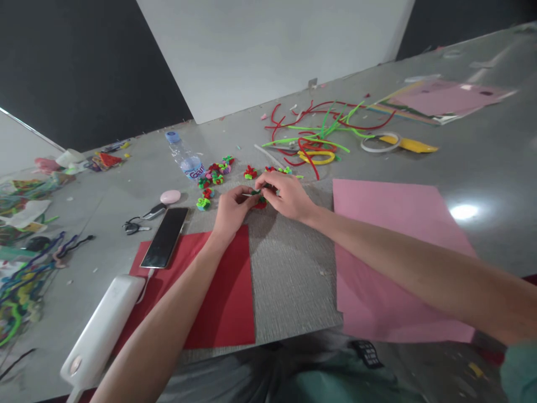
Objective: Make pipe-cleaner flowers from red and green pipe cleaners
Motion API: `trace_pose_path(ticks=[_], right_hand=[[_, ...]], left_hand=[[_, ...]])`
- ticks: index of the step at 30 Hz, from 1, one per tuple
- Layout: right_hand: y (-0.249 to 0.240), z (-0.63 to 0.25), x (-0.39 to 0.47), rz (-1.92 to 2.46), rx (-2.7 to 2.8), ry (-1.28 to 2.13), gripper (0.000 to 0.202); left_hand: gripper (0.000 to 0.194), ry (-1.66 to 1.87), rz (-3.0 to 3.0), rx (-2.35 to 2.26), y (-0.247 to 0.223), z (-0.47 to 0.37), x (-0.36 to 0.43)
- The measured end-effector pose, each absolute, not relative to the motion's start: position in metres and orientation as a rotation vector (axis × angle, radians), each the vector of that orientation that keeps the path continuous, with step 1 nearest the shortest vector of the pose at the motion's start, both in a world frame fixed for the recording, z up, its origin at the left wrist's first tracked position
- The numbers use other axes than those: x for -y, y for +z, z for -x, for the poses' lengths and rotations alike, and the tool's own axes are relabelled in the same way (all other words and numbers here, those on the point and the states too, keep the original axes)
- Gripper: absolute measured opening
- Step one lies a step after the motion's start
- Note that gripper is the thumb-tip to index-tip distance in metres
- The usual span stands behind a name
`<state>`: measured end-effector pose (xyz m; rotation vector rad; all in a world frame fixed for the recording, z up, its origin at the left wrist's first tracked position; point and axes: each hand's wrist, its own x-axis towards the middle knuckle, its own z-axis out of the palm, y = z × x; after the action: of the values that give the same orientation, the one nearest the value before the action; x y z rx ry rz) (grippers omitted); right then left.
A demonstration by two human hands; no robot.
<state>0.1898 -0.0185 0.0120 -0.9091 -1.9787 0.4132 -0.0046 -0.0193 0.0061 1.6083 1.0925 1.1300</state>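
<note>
Desk, one: grey, fine-streaked top, front edge running slantwise. Wall panel, one: pale, plain, upright along the desk's far side. Dark panels, two: left and right of the pale one, matt. Pale section, far left, partly in view. Glare spot, one: white, on the desk's right side.

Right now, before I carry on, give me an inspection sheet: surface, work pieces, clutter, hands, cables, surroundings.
Surface: gray tabletop, red paper at left, pink paper at right.
Work pieces: red-and-green pipe-cleaner piece in hand; pipe-cleaner clusters and loose pipe cleaners beyond.
Clutter: water bottle, phone, keys, pink oval object.
Hands: left hand and right hand both pinch the piece.
Cables: white cable between phone and power bank.
Surroundings: white panel between dark panels behind the tabletop.
</note>
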Motion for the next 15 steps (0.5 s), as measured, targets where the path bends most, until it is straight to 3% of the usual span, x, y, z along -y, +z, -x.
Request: trace_pose_path(ticks=[15], right_hand=[[0.011, -0.1903, 0.0165, 0.914, 1.966, 0.4, 0.015]], left_hand=[[0.011, 1.141, -1.655, -1.107, 0.0034, 0.0071, 0.0163]])
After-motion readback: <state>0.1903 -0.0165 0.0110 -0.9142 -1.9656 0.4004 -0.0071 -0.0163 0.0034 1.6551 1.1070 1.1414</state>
